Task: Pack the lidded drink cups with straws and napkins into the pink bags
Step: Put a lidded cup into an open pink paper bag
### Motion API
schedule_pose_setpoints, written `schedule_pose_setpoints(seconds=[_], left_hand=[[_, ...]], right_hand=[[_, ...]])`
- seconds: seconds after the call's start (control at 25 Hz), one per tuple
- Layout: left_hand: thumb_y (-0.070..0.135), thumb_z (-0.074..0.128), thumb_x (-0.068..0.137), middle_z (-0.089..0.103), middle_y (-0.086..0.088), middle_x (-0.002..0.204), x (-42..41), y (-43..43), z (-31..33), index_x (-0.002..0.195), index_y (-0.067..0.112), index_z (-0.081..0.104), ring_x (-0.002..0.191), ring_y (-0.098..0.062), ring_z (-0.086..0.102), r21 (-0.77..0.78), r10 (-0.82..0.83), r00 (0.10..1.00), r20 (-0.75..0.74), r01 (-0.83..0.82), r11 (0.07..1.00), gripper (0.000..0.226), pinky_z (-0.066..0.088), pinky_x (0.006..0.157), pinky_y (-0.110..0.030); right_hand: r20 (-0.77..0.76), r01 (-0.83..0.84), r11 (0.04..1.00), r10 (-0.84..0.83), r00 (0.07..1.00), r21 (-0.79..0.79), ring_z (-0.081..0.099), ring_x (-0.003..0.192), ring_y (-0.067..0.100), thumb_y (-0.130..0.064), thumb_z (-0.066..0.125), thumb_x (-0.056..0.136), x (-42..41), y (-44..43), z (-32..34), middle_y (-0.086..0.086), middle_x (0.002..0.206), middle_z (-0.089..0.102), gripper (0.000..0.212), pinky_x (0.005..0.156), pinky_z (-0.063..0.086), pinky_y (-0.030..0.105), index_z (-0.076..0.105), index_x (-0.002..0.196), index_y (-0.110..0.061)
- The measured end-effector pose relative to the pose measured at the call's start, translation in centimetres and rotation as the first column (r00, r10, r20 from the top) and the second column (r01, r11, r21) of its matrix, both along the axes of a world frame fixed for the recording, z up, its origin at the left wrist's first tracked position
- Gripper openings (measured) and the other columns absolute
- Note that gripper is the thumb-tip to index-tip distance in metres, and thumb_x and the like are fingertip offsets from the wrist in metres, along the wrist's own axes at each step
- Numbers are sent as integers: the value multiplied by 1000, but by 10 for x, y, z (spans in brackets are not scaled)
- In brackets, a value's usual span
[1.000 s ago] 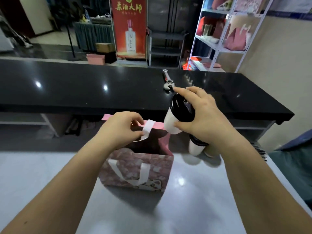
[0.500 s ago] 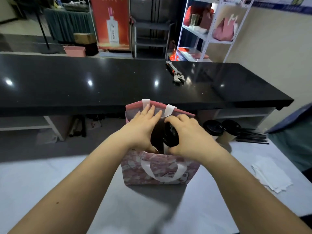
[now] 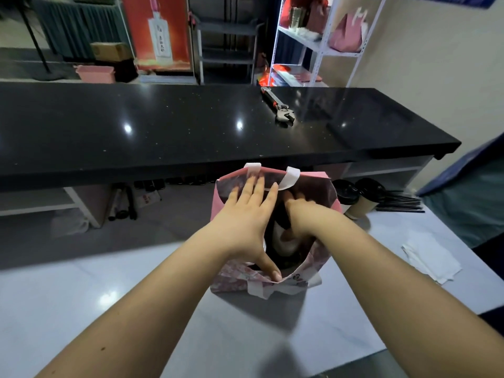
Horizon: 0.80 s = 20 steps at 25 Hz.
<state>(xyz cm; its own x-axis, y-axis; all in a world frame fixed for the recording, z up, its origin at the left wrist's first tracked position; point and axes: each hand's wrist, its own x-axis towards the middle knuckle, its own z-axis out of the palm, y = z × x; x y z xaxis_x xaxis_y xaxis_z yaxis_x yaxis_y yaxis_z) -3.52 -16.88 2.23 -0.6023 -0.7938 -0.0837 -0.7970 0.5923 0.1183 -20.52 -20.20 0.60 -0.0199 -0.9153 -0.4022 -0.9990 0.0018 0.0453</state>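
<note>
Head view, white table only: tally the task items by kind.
Lidded cups: 3, one in the bag, two beside it
Pink bags: 1
Straw piles: 1
Napkin stacks: 1
Total: 6

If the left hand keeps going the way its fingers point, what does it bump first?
The left hand would likely meet the far wall of the pink bag, by the white handle; fingertips look nearly there.

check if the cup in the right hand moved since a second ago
Yes. The cup went down, from above the pink bag rim to inside it.
</note>
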Motion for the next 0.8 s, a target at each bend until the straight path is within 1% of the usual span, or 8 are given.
schedule_pose_setpoints(seconds=[0.16,0.24,0.4,0.48,0.6,0.68,0.72,0.8], left_hand=[[80,70,49,-23,-13,157,7,-3,-2,149,14,-20,141,-29,-31,-44,40,999,25,-39,998,150,-8,118,-52],[83,65,52,-24,-14,157,9,-3,-2,149,13,-19,140,-30,-32,-86,68,997,40,-64,994,147,-7,117,-54],[89,58,49,-27,-14,155,11,-2,-4,148,14,-23,138,-31,-35,-115,80,995,58,-73,991,149,-6,116,-56],[91,57,48,-27,-14,155,10,-2,-4,148,15,-23,139,-31,-35,-112,80,995,54,-74,991,149,-6,116,-55],[86,58,56,-21,-13,158,8,-1,-2,150,16,-18,143,-30,-27,-105,88,996,30,-84,991,140,-4,118,-53],[72,59,72,-5,-10,161,4,-2,3,153,18,-7,148,-27,-10,-140,92,995,-43,-98,985,117,4,120,-48],[64,58,80,10,-9,160,2,-4,7,153,20,3,148,-26,4,-179,92,992,-91,-107,978,101,13,119,-45],[50,55,88,43,-2,145,-4,-8,16,147,25,29,134,-24,36,-244,88,979,-184,-132,961,69,33,107,-43]], right_hand=[[50,-29,999,27,998,33,27,133,40,-30,71,80,3,8,-26,14,149,15,98,104,38,50,1,148,-24],[87,-41,999,42,995,-9,21,137,39,-38,67,83,-1,14,-36,14,152,13,94,107,33,49,1,149,-25],[134,-103,995,101,986,12,-16,146,26,-67,46,87,-8,26,-46,0,158,-23,92,119,6,49,-14,149,-37],[146,-144,990,142,979,3,-24,144,24,-68,38,89,-10,33,-53,-2,154,-32,86,118,-3,48,-18,148,-39],[138,-166,986,161,977,24,-28,143,24,-66,36,91,-13,33,-56,-2,152,-36,84,118,-8,48,-21,147,-38],[145,-188,979,175,974,76,-21,145,25,-63,40,91,-12,26,-40,0,156,-27,88,119,-4,46,-18,149,-34],[198,-185,980,168,966,74,-9,147,26,-60,47,90,-12,22,-25,2,160,-13,89,119,4,44,-12,151,-31],[349,-116,993,114,930,-15,33,138,24,-47,62,87,-19,19,14,0,153,34,78,111,32,38,20,151,-31]])
